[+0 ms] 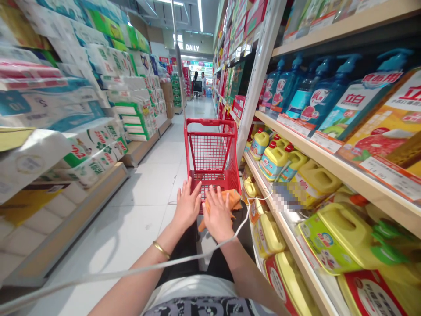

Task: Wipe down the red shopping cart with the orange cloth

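My left hand [189, 204] is held out palm down with its fingers spread, over the near end of a red shopping basket [212, 151] with mesh walls. Beside it, my right hand [217, 213] is also stretched out with fingers apart. Neither hand has anything in its grip. An orange cloth [233, 199] shows behind and below the right hand; whether the two touch, I cannot tell. A white cable [200, 259] crosses in front of both forearms and runs to a pixelated object [289, 197] on the right-hand shelf.
On the right, shelves carry blue pump bottles [319, 98] and yellow jugs [340, 230] of liquid. Packs of tissue paper [94, 156] are stacked along the left. A tiled aisle floor [154, 184] runs ahead, with people [202, 81] far off.
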Tool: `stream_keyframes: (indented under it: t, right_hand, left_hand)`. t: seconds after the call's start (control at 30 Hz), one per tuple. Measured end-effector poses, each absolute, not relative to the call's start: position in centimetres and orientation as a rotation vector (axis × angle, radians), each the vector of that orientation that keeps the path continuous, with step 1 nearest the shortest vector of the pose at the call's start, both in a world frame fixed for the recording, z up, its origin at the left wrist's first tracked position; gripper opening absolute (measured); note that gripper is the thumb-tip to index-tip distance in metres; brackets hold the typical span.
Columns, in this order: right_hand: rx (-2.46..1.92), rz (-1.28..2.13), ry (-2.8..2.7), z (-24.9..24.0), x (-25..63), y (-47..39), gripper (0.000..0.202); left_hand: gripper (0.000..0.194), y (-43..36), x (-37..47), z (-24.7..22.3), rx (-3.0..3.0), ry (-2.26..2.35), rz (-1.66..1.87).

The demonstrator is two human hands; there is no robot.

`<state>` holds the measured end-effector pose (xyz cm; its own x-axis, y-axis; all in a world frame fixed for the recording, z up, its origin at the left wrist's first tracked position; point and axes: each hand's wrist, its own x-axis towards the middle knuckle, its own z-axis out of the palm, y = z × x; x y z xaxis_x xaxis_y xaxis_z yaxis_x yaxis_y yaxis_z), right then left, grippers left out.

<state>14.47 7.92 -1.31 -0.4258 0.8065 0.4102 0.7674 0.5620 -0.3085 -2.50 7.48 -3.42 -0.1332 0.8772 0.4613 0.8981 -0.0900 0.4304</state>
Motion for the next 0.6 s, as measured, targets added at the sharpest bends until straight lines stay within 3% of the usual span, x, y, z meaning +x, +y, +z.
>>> stream_keyframes:
  t: [0.1,0.33,0.6]
  right_hand:
    - [-1.199,0.123,-2.304,-1.2,14.6,8.0,0.054]
    - [-1.609,-0.018,-2.054,-1.0,20.3,10.7,0.055]
    - [-1.212,0.142,-2.326,-1.4,14.8,7.6,0.054]
  left_hand:
    - [0.054,7.5,-2.7,-3.4,-2.074,-2.081,-1.026]
    - [0.054,7.8,-2.3,-3.9,-2.046,-2.071,-1.077]
    - [0.053,7.5,-2.5,-3.4,-2.054,-2.086,-1.054]
